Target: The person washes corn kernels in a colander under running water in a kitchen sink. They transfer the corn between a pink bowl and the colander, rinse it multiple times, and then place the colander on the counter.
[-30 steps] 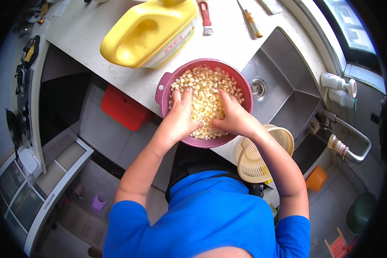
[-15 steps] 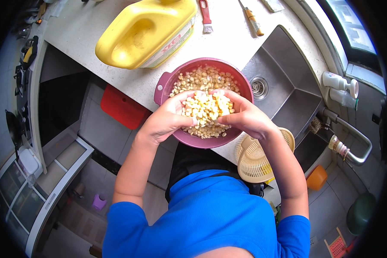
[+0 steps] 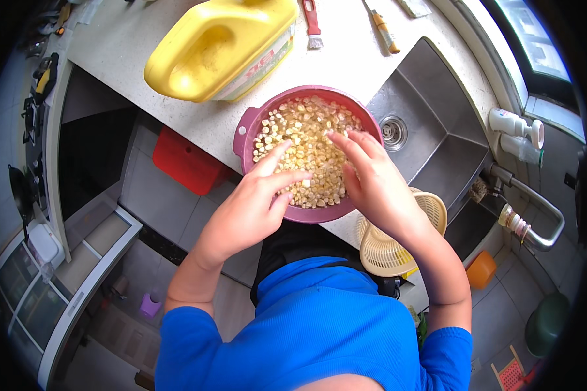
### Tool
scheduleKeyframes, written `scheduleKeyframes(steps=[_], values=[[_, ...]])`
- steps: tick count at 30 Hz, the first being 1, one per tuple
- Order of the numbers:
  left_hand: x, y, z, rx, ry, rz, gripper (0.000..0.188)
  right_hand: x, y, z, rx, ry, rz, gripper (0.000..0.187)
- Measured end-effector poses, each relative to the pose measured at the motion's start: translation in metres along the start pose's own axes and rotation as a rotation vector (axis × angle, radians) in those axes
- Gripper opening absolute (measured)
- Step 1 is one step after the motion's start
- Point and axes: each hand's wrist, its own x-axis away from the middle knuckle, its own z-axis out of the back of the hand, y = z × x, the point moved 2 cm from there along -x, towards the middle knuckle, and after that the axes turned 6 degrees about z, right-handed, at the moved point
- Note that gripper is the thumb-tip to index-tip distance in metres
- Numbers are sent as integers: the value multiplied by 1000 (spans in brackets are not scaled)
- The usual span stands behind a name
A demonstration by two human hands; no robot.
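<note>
Head | left hand (image 3: 248,202), right hand (image 3: 379,182): spread, empty, over bowl (image 3: 310,216) | yellow jug (image 3: 205,55), basket (image 3: 383,253) near

Counter (image 3: 114,52) bears basin (image 3: 300,215), with jug (image 3: 222,55) beyond it to the left, brush (image 3: 312,26) straight beyond, tool (image 3: 384,31) beyond it to the right.

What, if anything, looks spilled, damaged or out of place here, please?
Nothing visible looks spilled or damaged; the pale kernels sit inside the mauve bowl. Perhaps slightly odd are the red-handled tool and the orange-handled tool, lying loose on the same counter as the food.
</note>
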Motion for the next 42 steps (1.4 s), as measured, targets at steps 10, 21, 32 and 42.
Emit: scheduleKeyframes(steps=[10, 21, 32, 42], values=[[-39, -32, -20, -97, 81, 183, 85, -25, 35, -53, 175, -114, -143, 43], [-45, -44, -30, 738, -168, 179, 73, -14, 37, -47, -1133, -266, -804, 44], [-27, -13, 1, 869, -191, 115, 46, -8, 23, -18, -1435, -158, -666, 32], [2, -1, 1, 65, -22, -103, 23, 16, 4, -3, -263, -132, -92, 26]])
